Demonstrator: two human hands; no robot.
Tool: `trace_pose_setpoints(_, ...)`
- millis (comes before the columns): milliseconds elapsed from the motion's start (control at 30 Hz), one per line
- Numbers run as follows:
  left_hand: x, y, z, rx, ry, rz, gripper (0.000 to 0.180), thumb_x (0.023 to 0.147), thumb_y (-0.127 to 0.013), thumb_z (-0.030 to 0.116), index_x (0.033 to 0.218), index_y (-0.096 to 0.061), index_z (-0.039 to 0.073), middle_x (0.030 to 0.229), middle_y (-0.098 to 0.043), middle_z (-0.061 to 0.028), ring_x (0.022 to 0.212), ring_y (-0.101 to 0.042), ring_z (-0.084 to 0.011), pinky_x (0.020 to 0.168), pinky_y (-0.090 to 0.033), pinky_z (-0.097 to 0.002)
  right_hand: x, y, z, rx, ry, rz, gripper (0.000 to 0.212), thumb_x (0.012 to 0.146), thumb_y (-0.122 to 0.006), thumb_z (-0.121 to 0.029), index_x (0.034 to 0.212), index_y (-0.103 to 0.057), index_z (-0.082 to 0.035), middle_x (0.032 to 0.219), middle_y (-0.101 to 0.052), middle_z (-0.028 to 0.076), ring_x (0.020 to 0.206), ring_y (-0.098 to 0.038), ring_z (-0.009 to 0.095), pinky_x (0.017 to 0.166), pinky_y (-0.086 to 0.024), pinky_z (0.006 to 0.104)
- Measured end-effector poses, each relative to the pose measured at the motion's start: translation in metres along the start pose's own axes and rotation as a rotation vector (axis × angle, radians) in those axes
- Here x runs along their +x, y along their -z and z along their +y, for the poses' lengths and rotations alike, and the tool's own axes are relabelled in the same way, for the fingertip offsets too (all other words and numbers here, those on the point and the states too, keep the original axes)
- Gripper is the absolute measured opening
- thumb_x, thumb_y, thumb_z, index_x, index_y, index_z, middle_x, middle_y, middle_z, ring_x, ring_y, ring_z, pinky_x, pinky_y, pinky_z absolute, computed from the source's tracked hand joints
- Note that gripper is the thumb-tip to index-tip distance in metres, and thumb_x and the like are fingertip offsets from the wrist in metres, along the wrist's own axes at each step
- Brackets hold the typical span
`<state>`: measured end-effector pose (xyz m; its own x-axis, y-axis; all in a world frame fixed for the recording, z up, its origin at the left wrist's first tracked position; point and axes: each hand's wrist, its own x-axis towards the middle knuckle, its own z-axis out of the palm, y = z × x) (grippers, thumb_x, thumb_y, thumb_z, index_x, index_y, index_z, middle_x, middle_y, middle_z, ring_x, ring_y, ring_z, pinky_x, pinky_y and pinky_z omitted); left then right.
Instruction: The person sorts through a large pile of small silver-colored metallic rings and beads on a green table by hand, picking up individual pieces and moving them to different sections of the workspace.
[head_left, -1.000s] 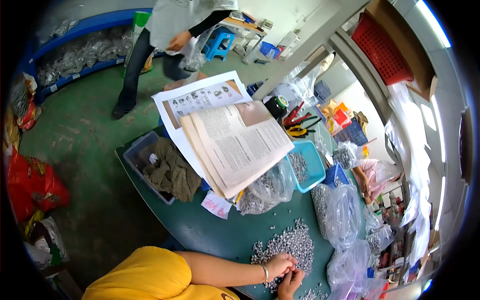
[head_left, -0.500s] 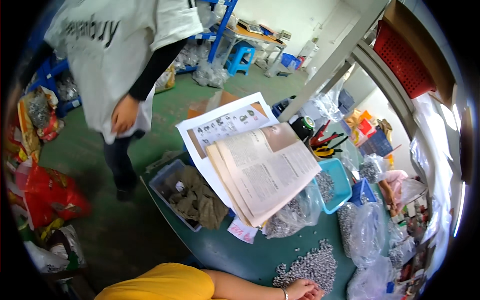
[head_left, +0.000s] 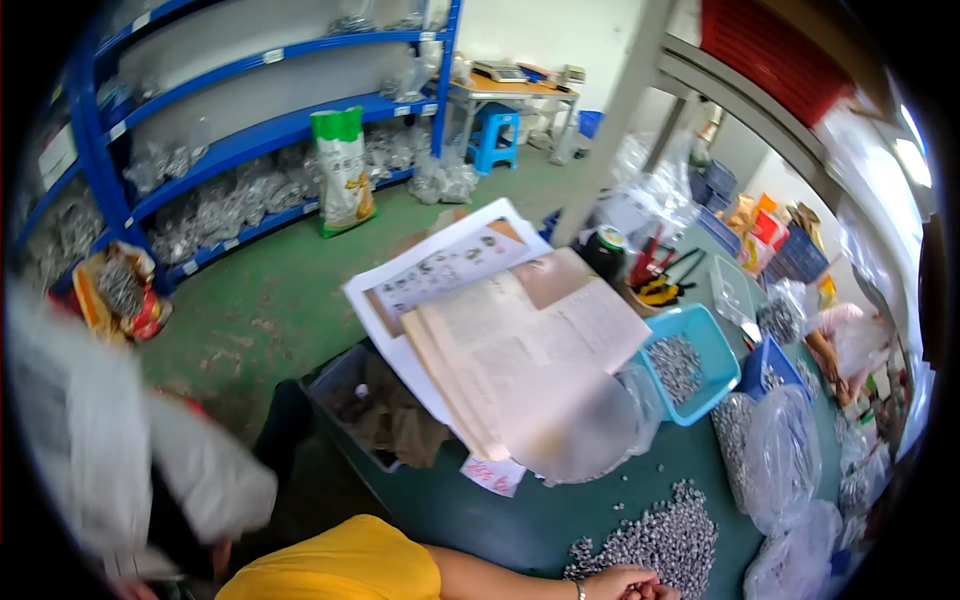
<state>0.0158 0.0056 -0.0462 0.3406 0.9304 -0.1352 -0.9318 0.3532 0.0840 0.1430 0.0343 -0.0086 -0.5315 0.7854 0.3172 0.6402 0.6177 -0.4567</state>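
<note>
Taking the heap of small silvery metal fittings as the middle of my clock, I start far left, toward ten o'clock, where a co-worker in pale clothing is a blur; nearer on that bearing, a grey plastic crate holds a crumpled brown cloth. An open booklet lies at eleven o'clock over a printed sheet. My left hand sits at half past seven, on the heap's near edge, its fingers curled in and bunched together; I cannot tell whether they pinch a fitting. The heap itself spreads loose on the green table. Each piece should weigh little, being hard and stiff, hardly fragile, though its polished-looking skin probably slips and rolls; I'd nip one across its sides between thumb and forefinger pads, lifting from the thin fringe rather than digging into the pile. My right hand, at six o'clock, is mostly cut off by the lower edge, close against the left, so its grip I can't judge. A turquoise tub of similar bits stands just past twelve, and filled clear bags slump around two.
</note>
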Motion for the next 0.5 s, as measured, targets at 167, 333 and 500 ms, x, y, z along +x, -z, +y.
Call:
trace_pose_setpoints(167, -0.017, -0.01, 0.019, -0.092, 0.059, 0.011, 0.029, 0.087, -0.045, 0.028, 0.074, -0.055, 0.004, 0.063, -0.051, -0.0032, 0.05, -0.042, -0.0113, 0.044, -0.032, -0.0219, 0.001, 0.003, -0.004, 0.004, -0.052, -0.045, 0.011, 0.081, -0.046, -0.007, 0.088, -0.053, -0.001, 0.085, -0.05, 0.018, 0.084, -0.046, 0.034, 0.075, -0.037, 0.0415)
trace_pose_setpoints(333, -0.023, -0.003, 0.036, 0.039, -0.028, -0.062, 0.022, 0.089, -0.044, 0.024, 0.091, -0.053, 0.004, 0.078, -0.047, -0.0016, 0.059, -0.036, -0.0071, 0.05, -0.029, -0.0199, 0.002, 0.003, 0.0, 0.009, 0.02, -0.014, 0.01, 0.078, -0.048, -0.003, 0.087, -0.051, -0.003, 0.083, -0.05, 0.017, 0.082, -0.046, 0.035, 0.074, -0.037, 0.0427)
trace_pose_setpoints(500, -0.026, -0.016, 0.043, 0.029, 0.041, 0.02, 0.024, 0.085, -0.048, 0.024, 0.092, -0.053, 0.001, 0.08, -0.05, -0.0064, 0.062, -0.042, -0.0115, 0.054, -0.034, -0.0236, 0.006, -0.003, 0.012, -0.034, 0.073, 0.073, 0.013, 0.071, -0.056, 0.0, 0.082, -0.054, -0.005, 0.083, -0.052, 0.011, 0.076, -0.05, 0.027, 0.068, -0.039, 0.0363)
